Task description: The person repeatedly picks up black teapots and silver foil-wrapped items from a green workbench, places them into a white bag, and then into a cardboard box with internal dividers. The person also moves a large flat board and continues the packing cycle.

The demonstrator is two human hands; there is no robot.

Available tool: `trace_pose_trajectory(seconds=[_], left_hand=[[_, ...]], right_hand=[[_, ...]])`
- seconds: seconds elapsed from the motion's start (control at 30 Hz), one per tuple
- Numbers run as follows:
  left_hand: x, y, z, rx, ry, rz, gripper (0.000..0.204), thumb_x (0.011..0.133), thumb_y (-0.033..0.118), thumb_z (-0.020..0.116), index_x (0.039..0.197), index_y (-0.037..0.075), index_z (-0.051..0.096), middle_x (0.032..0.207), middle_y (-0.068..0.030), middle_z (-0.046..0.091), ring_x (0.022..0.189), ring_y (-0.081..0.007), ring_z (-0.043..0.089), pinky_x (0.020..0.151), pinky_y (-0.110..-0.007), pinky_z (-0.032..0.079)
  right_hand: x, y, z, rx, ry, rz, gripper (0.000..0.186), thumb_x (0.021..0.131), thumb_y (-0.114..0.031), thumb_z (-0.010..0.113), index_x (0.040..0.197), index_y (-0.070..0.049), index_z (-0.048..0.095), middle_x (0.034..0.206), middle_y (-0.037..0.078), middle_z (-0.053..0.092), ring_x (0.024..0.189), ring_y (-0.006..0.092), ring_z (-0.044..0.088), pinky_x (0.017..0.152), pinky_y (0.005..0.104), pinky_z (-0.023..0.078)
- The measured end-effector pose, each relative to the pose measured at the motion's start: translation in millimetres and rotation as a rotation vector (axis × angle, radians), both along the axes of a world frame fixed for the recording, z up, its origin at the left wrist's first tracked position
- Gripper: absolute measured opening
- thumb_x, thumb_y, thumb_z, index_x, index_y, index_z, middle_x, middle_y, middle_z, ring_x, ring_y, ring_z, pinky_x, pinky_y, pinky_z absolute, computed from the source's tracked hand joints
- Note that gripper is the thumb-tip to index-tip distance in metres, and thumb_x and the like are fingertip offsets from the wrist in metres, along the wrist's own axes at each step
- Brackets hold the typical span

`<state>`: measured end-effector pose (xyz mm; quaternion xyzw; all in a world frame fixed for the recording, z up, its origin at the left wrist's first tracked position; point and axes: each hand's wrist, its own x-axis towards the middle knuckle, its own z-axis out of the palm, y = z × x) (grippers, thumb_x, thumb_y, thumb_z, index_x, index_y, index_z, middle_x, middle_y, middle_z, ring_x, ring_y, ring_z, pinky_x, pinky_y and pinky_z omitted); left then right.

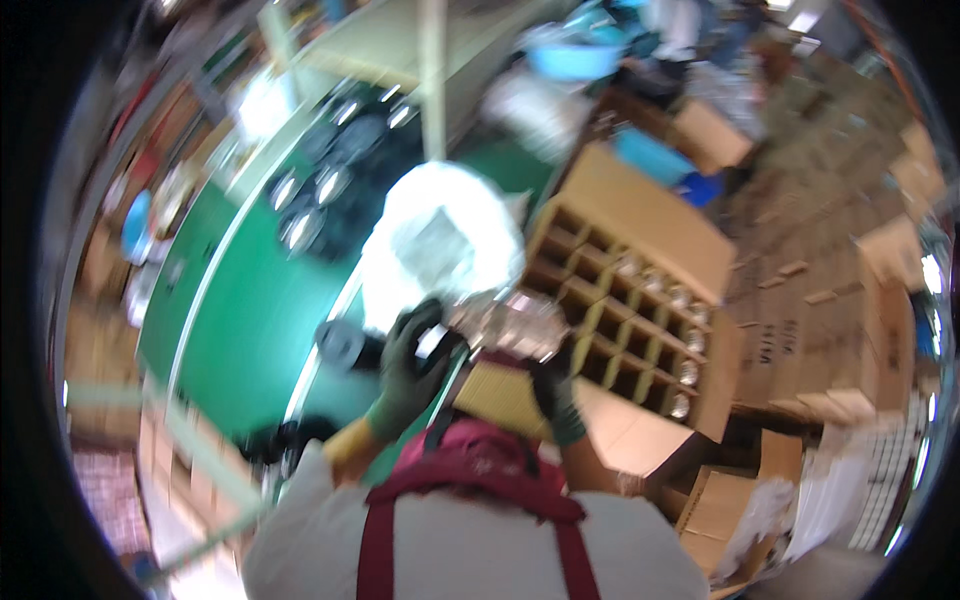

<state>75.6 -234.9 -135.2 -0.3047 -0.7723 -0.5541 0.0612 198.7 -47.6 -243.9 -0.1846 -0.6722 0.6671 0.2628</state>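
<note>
My left hand (402, 368), in a dark grey-green glove, is in front of my chest; its fingers are curled closed around a black shiny piece (448, 352) that catches a white glint; my right hand (556, 395), gloved too, is at the lower right end of a clear, glossy object (522, 325); blur hides its fingertips, so I cannot tell whether those fingers grip it or only touch it; the clear object lies crosswise between my two hands, just below a white bag (385, 270) whose mouth gapes upward.

Just left of my left hand a dark cylinder (343, 344) lies on its side on the green counter (235, 335); farther up the counter stands a cluster of dark, round-topped pieces (335, 180) with bright reflections; more black items (285, 438) sit near my left forearm.

To my right an open carton (715, 395) is split into cells by dividers (632, 333); clear shiny pieces (688, 372) show in the cells along its right side; beyond it rise stacked brown cartons (820, 320); a light-blue basin (573, 62) is at the top; burgundy straps (376, 545) cross my pale shirt (460, 550).
</note>
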Motion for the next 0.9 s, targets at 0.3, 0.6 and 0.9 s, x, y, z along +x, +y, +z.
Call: trace_pose_trajectory(seconds=[0.3, 0.6, 0.9], left_hand=[[31.0, -54.5, 19.8, -0.172, 0.055, 0.123, 0.089, 0.071, 0.029, 0.079, 0.144, 0.002, 0.036, 0.138, -0.021, 0.039, 0.126, -0.0396, 0.039, 0.106, -0.049, 0.032], [45.2, -189.5, 9.9, -0.096, -0.568, 0.437, 0.052, 0.088, 0.014, 0.059, 0.138, 0.009, 0.048, 0.133, -0.0193, 0.053, 0.125, -0.03, 0.05, 0.105, -0.038, 0.039], [64.9, -407.8, -176.1, -1.17, -0.568, 0.736, 0.069, 0.073, 0.028, 0.076, 0.134, 0.01, 0.049, 0.12, -0.0165, 0.058, 0.112, -0.0339, 0.057, 0.092, -0.043, 0.048]], right_hand=[[-5.7, -45.0, 22.8, -0.25, -0.01, 0.171, 0.031, 0.07, 0.007, 0.059, 0.101, 0.002, 0.059, 0.124, 0.026, 0.052, 0.118, 0.042, 0.049, 0.1, 0.0458, 0.043], [-36.9, -97.3, 46.2, -0.402, -0.219, 0.441, 0.041, 0.08, -0.027, 0.069, 0.108, 0.001, 0.056, 0.1, 0.014, 0.065, 0.099, 0.031, 0.064, 0.096, 0.0501, 0.047], [-33.0, -94.5, 94.8, -0.776, -0.167, 0.797, 0.06, 0.087, -0.036, 0.06, 0.136, -0.004, 0.043, 0.126, 0.012, 0.056, 0.116, 0.0268, 0.057, 0.101, 0.0383, 0.045]])
